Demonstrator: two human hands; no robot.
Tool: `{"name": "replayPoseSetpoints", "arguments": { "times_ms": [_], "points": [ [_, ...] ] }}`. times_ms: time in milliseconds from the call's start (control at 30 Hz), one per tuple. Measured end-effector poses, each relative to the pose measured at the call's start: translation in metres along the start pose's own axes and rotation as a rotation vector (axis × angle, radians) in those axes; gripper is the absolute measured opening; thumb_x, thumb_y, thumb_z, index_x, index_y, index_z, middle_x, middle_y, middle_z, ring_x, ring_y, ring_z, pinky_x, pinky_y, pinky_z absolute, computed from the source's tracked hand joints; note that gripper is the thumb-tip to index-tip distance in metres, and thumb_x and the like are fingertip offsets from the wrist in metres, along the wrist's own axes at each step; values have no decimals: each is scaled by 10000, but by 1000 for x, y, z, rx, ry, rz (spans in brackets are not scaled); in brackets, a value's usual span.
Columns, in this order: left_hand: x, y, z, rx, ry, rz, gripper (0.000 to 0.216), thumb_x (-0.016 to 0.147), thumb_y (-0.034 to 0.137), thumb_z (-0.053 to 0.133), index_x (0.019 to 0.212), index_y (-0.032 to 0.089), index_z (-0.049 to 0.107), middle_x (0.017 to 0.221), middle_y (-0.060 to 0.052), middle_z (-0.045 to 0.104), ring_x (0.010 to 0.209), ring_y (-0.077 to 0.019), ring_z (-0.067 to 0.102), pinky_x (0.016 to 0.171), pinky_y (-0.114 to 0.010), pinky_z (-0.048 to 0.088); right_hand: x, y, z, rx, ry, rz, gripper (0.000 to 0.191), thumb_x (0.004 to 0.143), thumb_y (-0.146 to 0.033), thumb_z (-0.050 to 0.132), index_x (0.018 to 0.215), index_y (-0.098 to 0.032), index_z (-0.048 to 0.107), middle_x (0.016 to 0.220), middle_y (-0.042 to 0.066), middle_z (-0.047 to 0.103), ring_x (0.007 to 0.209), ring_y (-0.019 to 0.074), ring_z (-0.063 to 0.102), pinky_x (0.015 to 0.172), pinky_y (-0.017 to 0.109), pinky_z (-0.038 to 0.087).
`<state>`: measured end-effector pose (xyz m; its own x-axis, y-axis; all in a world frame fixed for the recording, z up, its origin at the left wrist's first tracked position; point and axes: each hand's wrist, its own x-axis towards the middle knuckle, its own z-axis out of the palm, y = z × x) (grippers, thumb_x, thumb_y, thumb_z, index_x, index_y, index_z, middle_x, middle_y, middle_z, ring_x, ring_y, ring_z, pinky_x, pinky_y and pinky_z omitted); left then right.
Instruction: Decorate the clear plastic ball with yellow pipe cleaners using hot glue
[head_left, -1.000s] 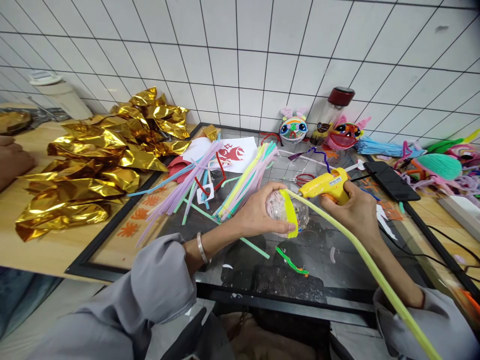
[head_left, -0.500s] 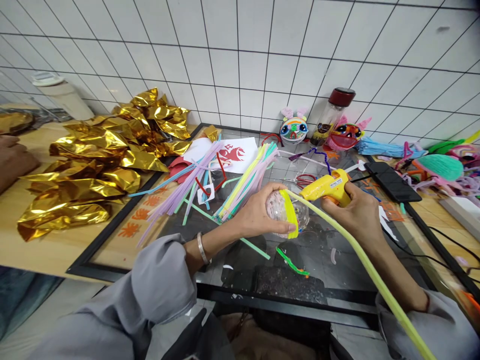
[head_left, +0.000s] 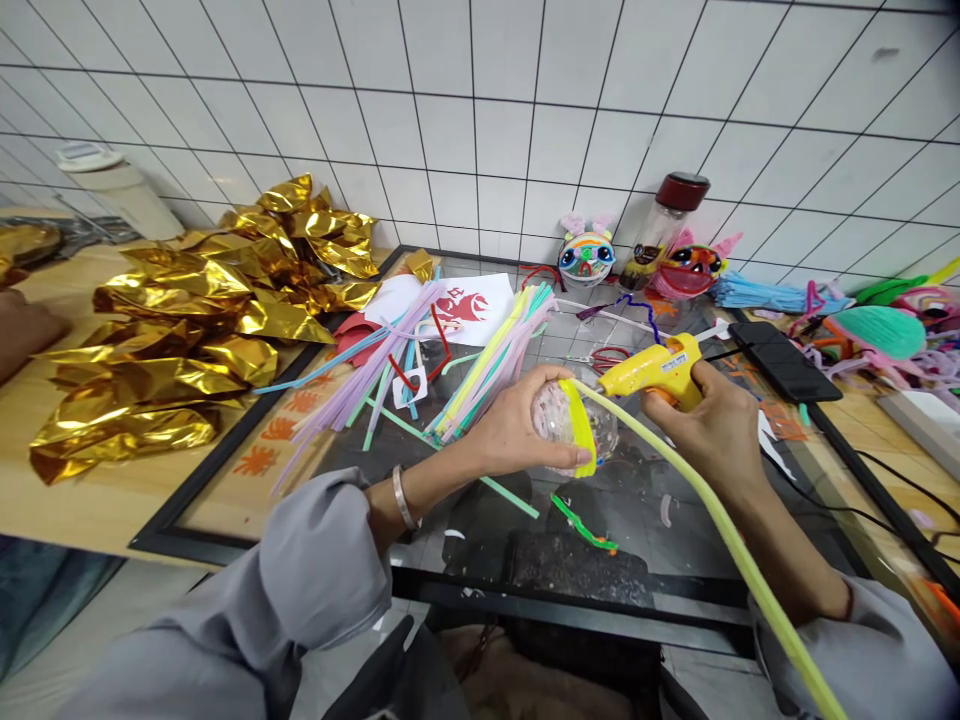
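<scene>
My left hand is wrapped round a clear plastic ball over the dark glass table. A yellow pipe cleaner curls around the ball and trails down to the lower right. My right hand grips a yellow hot glue gun, its nozzle pointing left at the top of the ball where the pipe cleaner sits.
Crumpled gold foil lies at the left. Pastel straws fan out behind the ball. Two small craft masks and a red-capped jar stand by the tiled wall. A black phone and pipe cleaners lie right. Another person's hand rests far left.
The glue gun has tilted slightly and its nozzle has shifted a little closer to the ball. My left hand and the ball have stayed in place.
</scene>
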<state>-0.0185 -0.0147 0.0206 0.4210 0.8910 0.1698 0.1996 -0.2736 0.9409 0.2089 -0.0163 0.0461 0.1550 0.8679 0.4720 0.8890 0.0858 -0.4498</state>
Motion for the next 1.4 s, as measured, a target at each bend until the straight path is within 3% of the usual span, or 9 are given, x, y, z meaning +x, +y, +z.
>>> {"name": "replayPoseSetpoints", "arguments": {
  "times_ms": [1400],
  "points": [
    [0, 1, 1, 20, 0, 13, 777, 550, 363, 862, 1216, 174, 507, 1075, -59, 608, 1003, -243, 580, 870, -367, 489, 1, -4, -4, -28, -12, -6, 259, 623, -434, 542, 591, -261, 351, 492, -43, 393, 464, 127, 352, 502, 286, 263]
  ]
}}
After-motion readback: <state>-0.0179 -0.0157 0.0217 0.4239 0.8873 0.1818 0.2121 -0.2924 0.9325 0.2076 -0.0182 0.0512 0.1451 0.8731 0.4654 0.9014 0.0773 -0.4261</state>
